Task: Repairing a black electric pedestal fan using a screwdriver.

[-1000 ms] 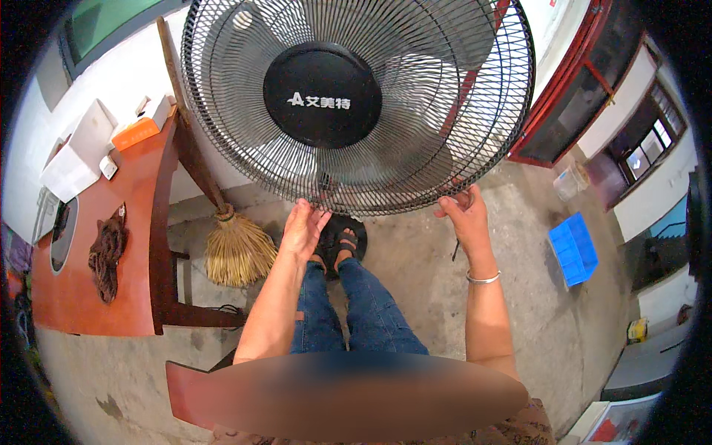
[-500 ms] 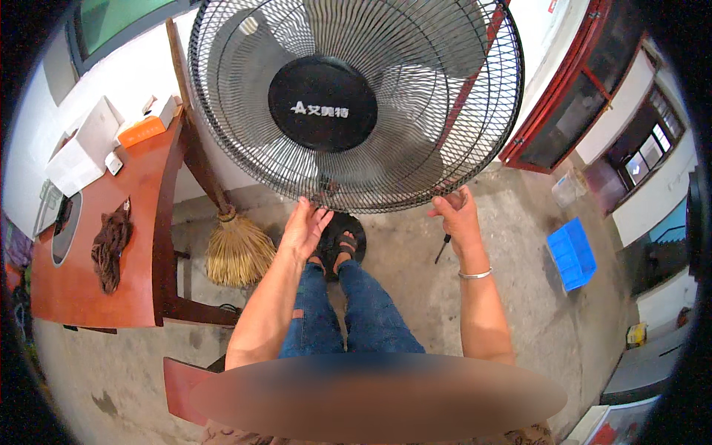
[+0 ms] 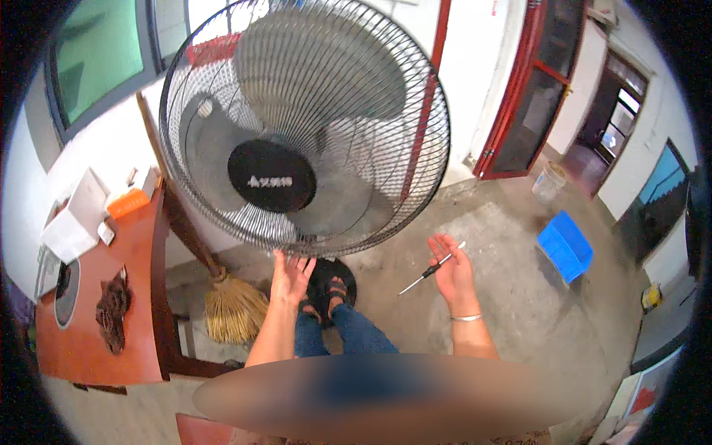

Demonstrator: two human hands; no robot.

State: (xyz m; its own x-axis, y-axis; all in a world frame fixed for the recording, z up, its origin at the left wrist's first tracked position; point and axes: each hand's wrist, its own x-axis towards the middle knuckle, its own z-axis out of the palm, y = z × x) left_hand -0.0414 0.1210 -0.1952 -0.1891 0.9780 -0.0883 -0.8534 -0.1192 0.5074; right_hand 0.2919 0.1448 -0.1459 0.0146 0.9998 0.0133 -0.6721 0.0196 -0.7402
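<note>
A large standing fan (image 3: 271, 176) fills the upper middle, with a black wire grille, grey blades and a round dark centre cap. My left hand (image 3: 289, 278) is at the grille's bottom rim, palm up and fingers spread; its fingertips seem to touch the wire. Right of the fan and apart from it, my right hand (image 3: 454, 278) holds a screwdriver (image 3: 428, 273) with a dark handle between thumb and fingers. The metal shaft points down and left. The fan's round black base (image 3: 348, 285) lies on the floor by my sandalled feet.
On the left stands a reddish wooden table (image 3: 137, 326) bearing a brown cloth (image 3: 113, 311), a white box (image 3: 74, 222) and an orange box (image 3: 132, 199). A straw broom (image 3: 233, 308) leans beside it. At right are a blue bin (image 3: 565, 245) and a pale bucket (image 3: 549, 183).
The fan head now appears lower and further left, tilted upward. My right hand has left the grille's rim and turned palm up, showing the screwdriver. My left hand stays at the bottom rim.
</note>
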